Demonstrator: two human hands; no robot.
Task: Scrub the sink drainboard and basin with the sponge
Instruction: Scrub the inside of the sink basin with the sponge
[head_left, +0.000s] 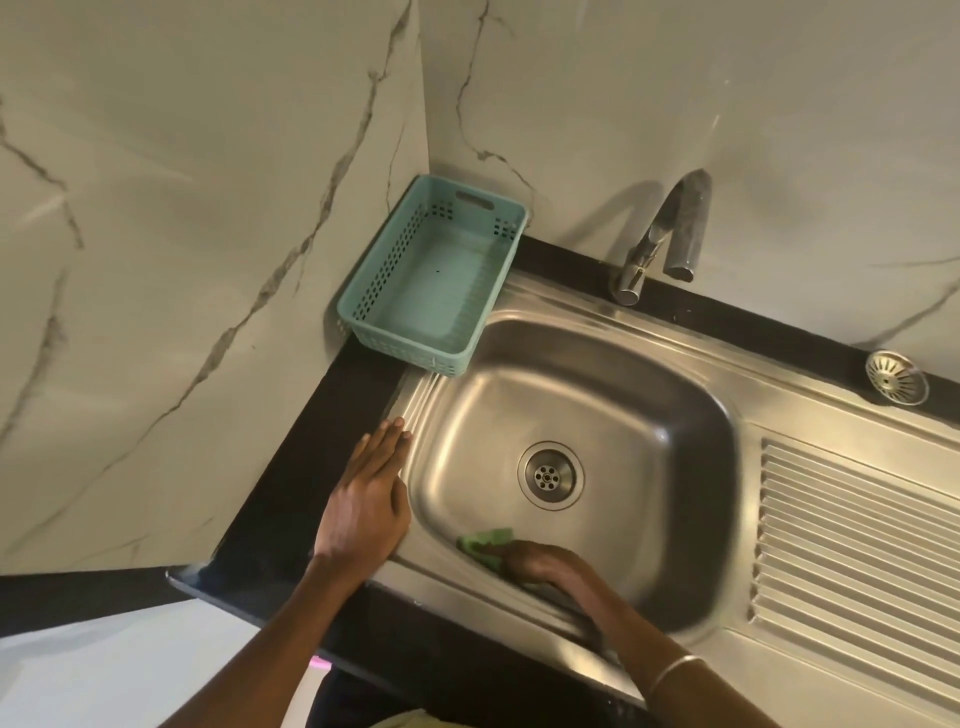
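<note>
Green sponge (485, 546) pressed against the near wall of the basin (649, 415) under the right hand (540, 564), fingers closed on it. Left hand (371, 493) lies flat and open on the sink's left rim. Drainboard (857, 545) at right.
</note>
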